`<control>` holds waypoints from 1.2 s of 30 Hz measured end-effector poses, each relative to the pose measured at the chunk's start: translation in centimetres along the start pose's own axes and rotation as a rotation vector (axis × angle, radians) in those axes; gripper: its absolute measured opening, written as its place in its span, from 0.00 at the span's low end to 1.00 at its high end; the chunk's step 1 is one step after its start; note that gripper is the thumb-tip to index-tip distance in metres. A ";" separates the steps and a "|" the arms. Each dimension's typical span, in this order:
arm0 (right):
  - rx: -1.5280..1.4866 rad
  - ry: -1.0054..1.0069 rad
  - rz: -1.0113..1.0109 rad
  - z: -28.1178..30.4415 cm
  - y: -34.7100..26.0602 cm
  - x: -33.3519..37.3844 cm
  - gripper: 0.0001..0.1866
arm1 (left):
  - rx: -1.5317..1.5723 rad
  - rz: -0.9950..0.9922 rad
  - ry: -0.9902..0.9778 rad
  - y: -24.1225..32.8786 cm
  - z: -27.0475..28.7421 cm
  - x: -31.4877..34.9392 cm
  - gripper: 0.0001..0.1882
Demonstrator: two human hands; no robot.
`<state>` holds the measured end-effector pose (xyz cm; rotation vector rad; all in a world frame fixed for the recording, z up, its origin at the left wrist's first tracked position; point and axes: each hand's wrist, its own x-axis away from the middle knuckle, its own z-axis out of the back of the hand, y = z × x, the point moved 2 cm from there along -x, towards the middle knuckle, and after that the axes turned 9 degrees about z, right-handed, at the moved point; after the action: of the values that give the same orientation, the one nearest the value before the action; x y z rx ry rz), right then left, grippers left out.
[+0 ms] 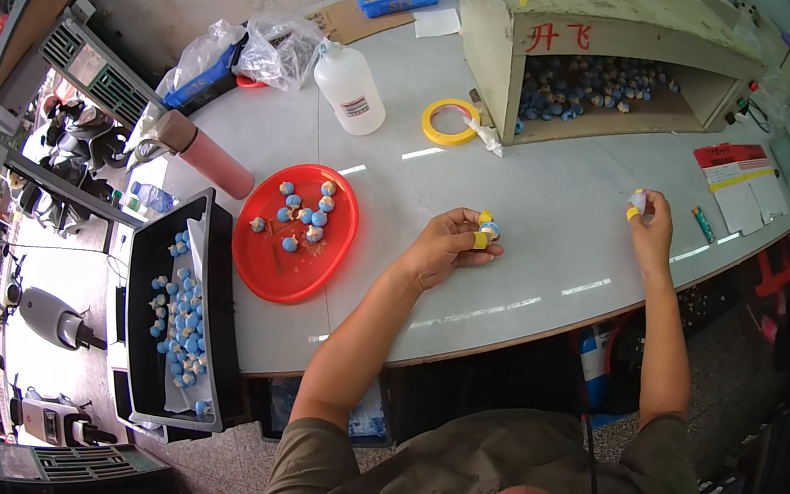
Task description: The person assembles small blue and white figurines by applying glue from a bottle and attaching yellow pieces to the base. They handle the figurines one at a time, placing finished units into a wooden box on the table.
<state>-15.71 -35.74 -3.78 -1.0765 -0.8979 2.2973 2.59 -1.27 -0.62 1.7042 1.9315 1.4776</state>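
In my left hand (451, 247), over the middle of the table, the closed fingers hold a small blue-and-cream figurine (489, 230). Yellow tape wraps some of its fingertips. My right hand (654, 228) is raised farther right, pinching a small white wad (638, 199), perhaps cloth; yellow tape shows on a finger there too. To the left, a round red tray (293, 271) holds several similar blue figurines (306, 215). Many more lie in a black bin (208, 286) beyond the table's left edge.
A white plastic bottle (348, 89), a roll of yellow tape (446, 133) and a pink flask (210, 158) stand or lie on the table. At the back, an open-fronted cabinet (489, 43) holds many figurines; a blue basket (388, 12) sits behind. Papers (747, 201) lie right.
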 end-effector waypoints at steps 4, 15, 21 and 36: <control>0.133 -0.048 -0.177 1.5 1.1 -0.8 0.18 | -0.041 -0.017 0.007 -0.2 0.1 -0.1 0.15; 0.106 0.116 0.535 -3.3 -10.8 -0.2 0.16 | 0.052 -0.073 0.079 -0.8 0.9 -0.4 0.13; 0.148 -0.062 0.448 -12.6 -8.3 -8.8 0.17 | 0.008 -0.099 0.130 -0.4 0.8 -0.8 0.13; -1.060 -0.927 -0.357 -11.0 -17.5 -2.7 0.19 | 0.240 -0.220 0.234 -0.7 1.8 -1.0 0.12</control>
<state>-3.29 -21.35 4.74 0.0189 -2.5671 1.8935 3.64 -1.02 -2.47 1.3933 2.4160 1.4674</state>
